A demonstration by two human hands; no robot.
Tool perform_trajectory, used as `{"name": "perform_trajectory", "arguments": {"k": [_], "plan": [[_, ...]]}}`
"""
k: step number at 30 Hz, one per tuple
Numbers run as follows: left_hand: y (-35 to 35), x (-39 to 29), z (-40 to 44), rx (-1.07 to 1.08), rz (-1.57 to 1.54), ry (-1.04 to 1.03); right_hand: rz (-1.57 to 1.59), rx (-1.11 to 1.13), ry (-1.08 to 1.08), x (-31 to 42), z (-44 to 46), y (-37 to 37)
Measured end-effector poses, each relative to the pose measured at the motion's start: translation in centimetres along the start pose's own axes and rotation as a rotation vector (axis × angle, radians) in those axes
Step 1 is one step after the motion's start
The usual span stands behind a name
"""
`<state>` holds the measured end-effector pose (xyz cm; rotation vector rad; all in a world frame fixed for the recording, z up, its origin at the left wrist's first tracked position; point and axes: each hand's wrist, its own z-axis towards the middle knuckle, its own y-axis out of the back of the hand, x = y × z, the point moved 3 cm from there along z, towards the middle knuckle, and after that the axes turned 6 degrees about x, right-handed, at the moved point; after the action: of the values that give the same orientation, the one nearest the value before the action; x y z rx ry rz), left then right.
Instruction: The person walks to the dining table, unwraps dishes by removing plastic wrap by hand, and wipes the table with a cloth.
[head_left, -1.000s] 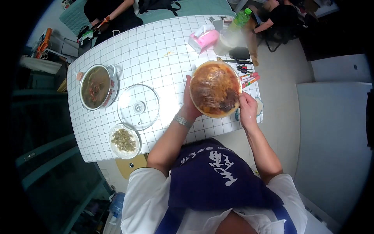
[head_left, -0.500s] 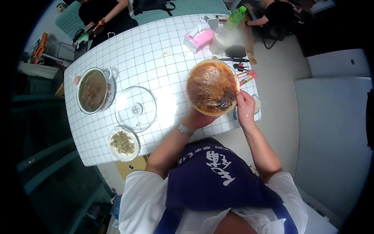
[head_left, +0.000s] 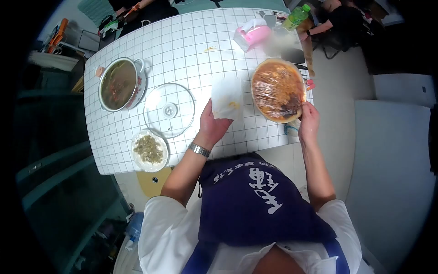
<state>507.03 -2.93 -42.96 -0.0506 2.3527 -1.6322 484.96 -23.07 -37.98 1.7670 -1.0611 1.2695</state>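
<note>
A round dish of reddish-brown food (head_left: 276, 89) under clear plastic wrap is at the right of the table. My right hand (head_left: 309, 116) is closed on its lower right rim. A white sheet with yellow-orange stains (head_left: 227, 98), perhaps paper, is held by my left hand (head_left: 214, 125) at its lower edge. Left of it a clear glass lid (head_left: 169, 109) lies on the table. Beyond the lid stands a flowered pot of soup (head_left: 119, 85). Nearer me is a white plate with chopped greenish food (head_left: 149, 150).
The white tiled table (head_left: 182, 55) bears a pink tissue pack (head_left: 253, 36), a green bottle (head_left: 296, 17) and a blurred pale container (head_left: 276, 43) at the back right. Two people sit beyond it, one at the back left, one at the back right.
My left hand has come out from under the wrapped dish and moved left, and the stained white sheet now shows in it. My right hand still holds the dish, which is further right.
</note>
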Motion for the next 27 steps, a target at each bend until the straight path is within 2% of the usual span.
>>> {"name": "perform_trajectory", "arguments": {"k": [4,7,10,11,13,15,16,18,19,20,23,25,26,27], "plan": [[0.0,-0.4,-0.7,0.003,0.01,-0.021,-0.009,0.01,0.001,0.6,-0.5,0.0],[-1.1,0.0,-0.6,-0.082,-0.044,-0.004,0.016,0.025,-0.015,0.2,-0.9,-0.4],[-0.5,1.4,0.4,0.035,-0.068,0.0,0.018,0.054,-0.036,-0.4,-1.3,-1.5],[-0.2,1.6,0.6,0.063,0.356,-0.121,0.013,0.076,-0.039,-0.6,-1.5,-1.9],[0.3,2.2,1.0,0.09,0.78,-0.244,0.008,0.123,-0.03,-0.8,-1.8,-2.3],[-1.4,2.4,0.7,-0.083,0.094,-0.087,-0.03,0.16,-0.001,-0.2,-2.4,-3.5],[-2.0,2.3,0.7,-0.082,0.093,-0.088,-0.064,0.163,-0.001,-0.3,-2.3,-3.7],[-3.4,2.0,0.9,0.102,-0.007,-0.074,-0.099,0.19,0.002,0.0,-2.7,-4.1],[-2.9,2.0,0.9,0.105,-0.007,-0.077,-0.134,0.214,0.007,0.2,-2.8,-4.4],[-2.6,1.5,0.9,0.131,0.43,-0.197,-0.135,0.215,0.011,0.2,-2.9,-4.4],[-2.2,-0.1,1.4,0.155,1.115,-0.346,-0.16,0.236,0.01,0.0,-2.9,-4.6],[-3.0,-1.1,2.6,0.151,1.363,-0.368,-0.155,0.266,0.006,0.3,-3.0,-4.9],[-4.2,-1.1,3.3,0.323,0.571,-0.133,-0.156,0.266,0.009,0.3,-3.0,-5.1],[-5.5,-1.1,3.9,0.295,-0.225,0.102,-0.164,0.269,0.026,0.4,-3.0,-5.2]]}}
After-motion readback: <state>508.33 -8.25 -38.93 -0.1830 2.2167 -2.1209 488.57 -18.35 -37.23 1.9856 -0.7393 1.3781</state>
